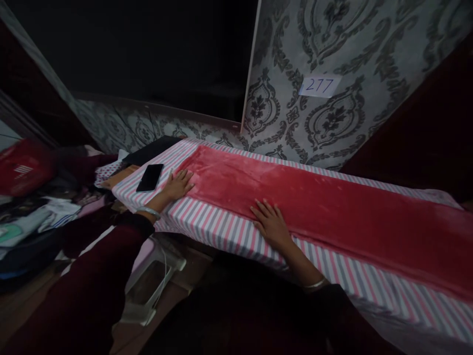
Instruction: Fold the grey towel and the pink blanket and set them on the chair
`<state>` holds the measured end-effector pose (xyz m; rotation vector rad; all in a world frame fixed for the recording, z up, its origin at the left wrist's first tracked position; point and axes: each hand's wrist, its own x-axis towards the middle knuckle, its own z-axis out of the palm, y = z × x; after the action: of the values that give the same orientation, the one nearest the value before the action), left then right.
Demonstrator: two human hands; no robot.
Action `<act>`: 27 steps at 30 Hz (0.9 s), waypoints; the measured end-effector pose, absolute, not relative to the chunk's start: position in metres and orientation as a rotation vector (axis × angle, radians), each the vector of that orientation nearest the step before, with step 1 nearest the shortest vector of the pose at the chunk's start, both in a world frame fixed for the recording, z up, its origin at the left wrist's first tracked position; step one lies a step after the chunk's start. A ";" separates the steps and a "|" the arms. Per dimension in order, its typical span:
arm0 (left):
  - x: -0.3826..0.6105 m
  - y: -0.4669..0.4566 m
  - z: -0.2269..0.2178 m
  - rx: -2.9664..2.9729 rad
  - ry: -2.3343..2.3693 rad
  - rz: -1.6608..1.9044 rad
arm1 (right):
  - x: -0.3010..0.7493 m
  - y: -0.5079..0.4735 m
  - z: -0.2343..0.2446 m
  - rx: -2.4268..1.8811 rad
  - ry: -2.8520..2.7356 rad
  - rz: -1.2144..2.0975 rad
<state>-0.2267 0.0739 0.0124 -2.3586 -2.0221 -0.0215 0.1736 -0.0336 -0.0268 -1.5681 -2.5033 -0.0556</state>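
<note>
A long red plush cloth [325,202], folded into a strip, lies flat along a table spread with a striped cover [229,229]. My left hand [178,186] rests at the cloth's left end, fingers outstretched and touching its edge. Farther right, my right hand [271,223] lies on the near edge of the cloth with its fingers spread. Neither hand grips anything. A black phone [150,177] lies on the striped cover, left of my left hand.
A large dark television screen [148,54] hangs above the table's back left. Clothes [55,212] and a red bag [25,167] are heaped at the left. Below the table's near edge stands a white plastic stool [153,276]. A paper marked 277 [320,86] is on the wall.
</note>
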 end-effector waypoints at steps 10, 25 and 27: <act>-0.203 0.095 0.027 -2.256 -2.092 -0.022 | 0.164 -0.027 -0.015 -1.687 -2.346 -0.127; -0.207 0.186 0.036 -2.375 -2.148 0.109 | 0.208 0.020 -0.024 -1.970 -2.273 -0.140; -0.199 0.201 0.040 -2.315 -2.186 0.114 | 0.206 0.020 -0.026 -1.959 -2.255 -0.150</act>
<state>-0.1991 0.2013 0.0404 -2.3148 -2.1865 0.1138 0.2064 0.0201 -0.0264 -1.9593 -2.2548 -0.1498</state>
